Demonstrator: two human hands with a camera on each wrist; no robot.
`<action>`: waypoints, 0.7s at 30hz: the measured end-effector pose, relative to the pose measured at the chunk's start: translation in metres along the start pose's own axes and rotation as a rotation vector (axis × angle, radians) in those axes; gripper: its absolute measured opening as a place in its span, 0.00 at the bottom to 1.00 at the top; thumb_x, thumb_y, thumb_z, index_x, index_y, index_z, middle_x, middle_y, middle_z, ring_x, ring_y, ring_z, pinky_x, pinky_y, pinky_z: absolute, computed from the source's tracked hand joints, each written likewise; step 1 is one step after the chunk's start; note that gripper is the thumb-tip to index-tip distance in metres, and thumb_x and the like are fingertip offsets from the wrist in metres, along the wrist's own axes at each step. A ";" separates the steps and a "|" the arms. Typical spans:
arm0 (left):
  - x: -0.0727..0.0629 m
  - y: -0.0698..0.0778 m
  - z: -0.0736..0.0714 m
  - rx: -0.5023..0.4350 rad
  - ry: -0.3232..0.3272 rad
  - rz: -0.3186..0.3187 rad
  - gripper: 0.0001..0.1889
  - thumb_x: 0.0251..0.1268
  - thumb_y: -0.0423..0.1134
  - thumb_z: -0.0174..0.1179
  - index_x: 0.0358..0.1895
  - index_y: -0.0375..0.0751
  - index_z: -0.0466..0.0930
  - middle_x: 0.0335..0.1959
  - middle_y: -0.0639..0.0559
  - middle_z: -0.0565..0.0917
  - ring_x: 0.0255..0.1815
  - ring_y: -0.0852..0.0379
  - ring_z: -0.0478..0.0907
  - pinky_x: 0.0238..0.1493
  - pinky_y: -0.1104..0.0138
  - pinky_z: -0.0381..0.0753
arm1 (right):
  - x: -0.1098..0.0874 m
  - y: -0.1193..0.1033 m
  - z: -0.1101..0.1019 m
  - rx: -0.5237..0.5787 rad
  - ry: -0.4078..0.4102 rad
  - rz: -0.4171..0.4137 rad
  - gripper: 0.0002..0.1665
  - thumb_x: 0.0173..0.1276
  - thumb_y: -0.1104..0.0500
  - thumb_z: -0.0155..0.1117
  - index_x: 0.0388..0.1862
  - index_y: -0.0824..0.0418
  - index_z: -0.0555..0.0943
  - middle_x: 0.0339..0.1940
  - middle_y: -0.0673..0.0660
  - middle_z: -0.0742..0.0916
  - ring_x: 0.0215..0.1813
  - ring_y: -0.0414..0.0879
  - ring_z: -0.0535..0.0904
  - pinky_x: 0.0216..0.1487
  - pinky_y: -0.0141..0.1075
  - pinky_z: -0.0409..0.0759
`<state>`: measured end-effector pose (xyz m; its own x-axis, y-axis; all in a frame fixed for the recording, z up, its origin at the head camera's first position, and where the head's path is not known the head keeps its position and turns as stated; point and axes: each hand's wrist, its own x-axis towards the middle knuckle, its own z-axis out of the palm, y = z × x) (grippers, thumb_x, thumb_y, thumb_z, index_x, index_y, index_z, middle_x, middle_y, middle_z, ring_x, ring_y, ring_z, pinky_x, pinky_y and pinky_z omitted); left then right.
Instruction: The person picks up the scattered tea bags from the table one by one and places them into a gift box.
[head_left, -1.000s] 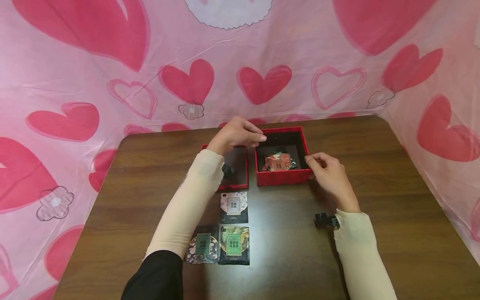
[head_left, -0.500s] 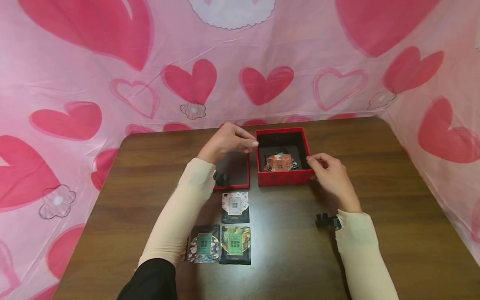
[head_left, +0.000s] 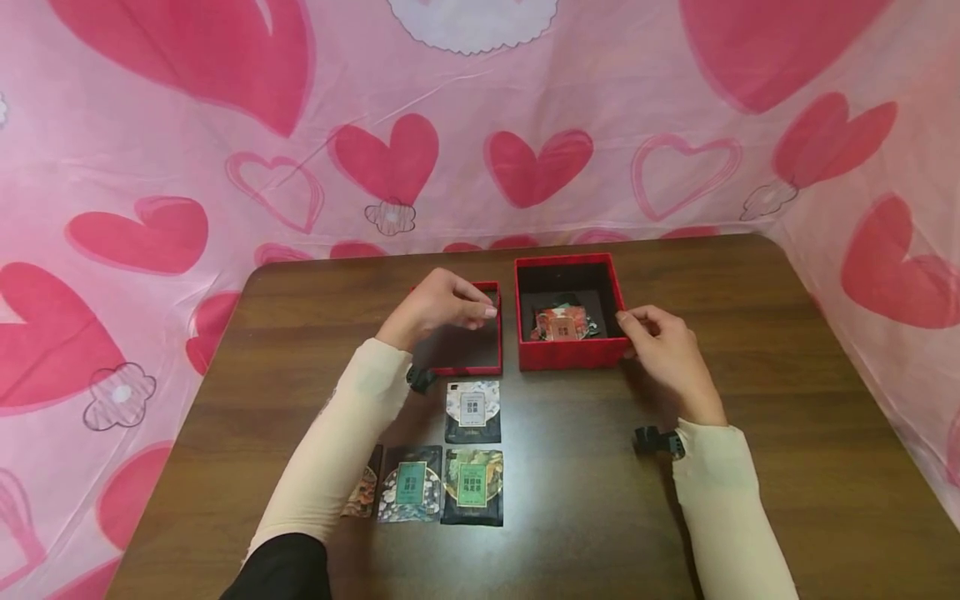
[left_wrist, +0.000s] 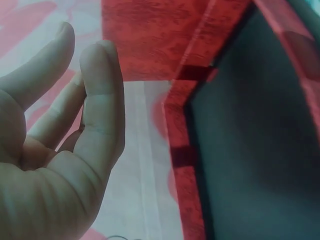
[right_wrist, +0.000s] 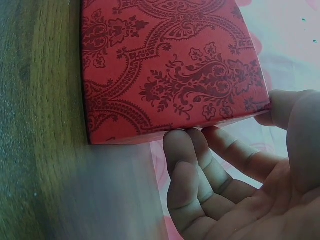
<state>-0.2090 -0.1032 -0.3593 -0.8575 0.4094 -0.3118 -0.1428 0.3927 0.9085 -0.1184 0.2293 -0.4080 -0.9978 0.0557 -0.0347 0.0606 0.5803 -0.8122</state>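
A red patterned box point(head_left: 570, 357) with a dark inside stands near the table's back. In it lie a few tea sachets, an orange-red one point(head_left: 561, 325) on top. My right hand point(head_left: 663, 350) holds the box's right wall, thumb at the rim and curled fingers against the outside; the right wrist view shows this red wall point(right_wrist: 175, 70) close up. To the left lies the shallow red lid point(head_left: 467, 352), dark inside up. My left hand point(head_left: 442, 302) hovers over the lid with loosely bent fingers. In the left wrist view, this hand point(left_wrist: 65, 145) has nothing between thumb and fingers.
In front of the lid lies a white-and-black tea sachet point(head_left: 472, 412). Nearer me, a row holds a green sachet point(head_left: 472, 487), a teal one point(head_left: 410, 486) and an orange one point(head_left: 362, 492) partly under my left forearm. A heart-patterned cloth point(head_left: 540, 167) hangs behind the table.
My left hand has moved from the box's left rim leftward and toward me, over the lid. The orange sachet has come into view beside the forearm. My right hand stays on the box.
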 end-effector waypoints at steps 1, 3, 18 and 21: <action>-0.002 -0.002 -0.001 0.007 0.000 -0.008 0.09 0.58 0.34 0.74 0.40 0.33 0.90 0.41 0.36 0.87 0.45 0.30 0.82 0.51 0.46 0.82 | 0.000 0.000 0.000 -0.001 0.000 0.000 0.32 0.77 0.37 0.52 0.56 0.64 0.81 0.39 0.62 0.87 0.36 0.58 0.85 0.35 0.36 0.81; -0.006 -0.007 -0.003 0.012 0.002 -0.023 0.10 0.58 0.34 0.74 0.40 0.33 0.90 0.43 0.33 0.86 0.45 0.30 0.82 0.51 0.46 0.82 | 0.000 0.000 0.001 -0.002 -0.001 0.001 0.32 0.77 0.37 0.52 0.56 0.64 0.81 0.39 0.62 0.87 0.36 0.58 0.85 0.35 0.36 0.81; -0.041 -0.047 -0.004 0.082 0.010 -0.056 0.08 0.57 0.36 0.75 0.38 0.35 0.91 0.35 0.41 0.89 0.33 0.45 0.85 0.43 0.52 0.86 | 0.000 0.000 0.002 0.007 0.007 0.019 0.33 0.77 0.37 0.52 0.56 0.64 0.81 0.40 0.63 0.86 0.37 0.58 0.85 0.34 0.34 0.80; -0.048 -0.055 -0.004 0.080 0.010 -0.058 0.08 0.58 0.35 0.75 0.38 0.34 0.90 0.34 0.42 0.89 0.30 0.48 0.85 0.42 0.52 0.86 | 0.000 0.000 0.002 0.010 0.014 0.020 0.33 0.76 0.36 0.53 0.56 0.65 0.81 0.40 0.63 0.86 0.37 0.58 0.85 0.34 0.34 0.80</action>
<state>-0.1620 -0.1475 -0.3935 -0.8539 0.3759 -0.3600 -0.1529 0.4799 0.8639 -0.1185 0.2275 -0.4097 -0.9960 0.0787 -0.0434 0.0807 0.5711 -0.8169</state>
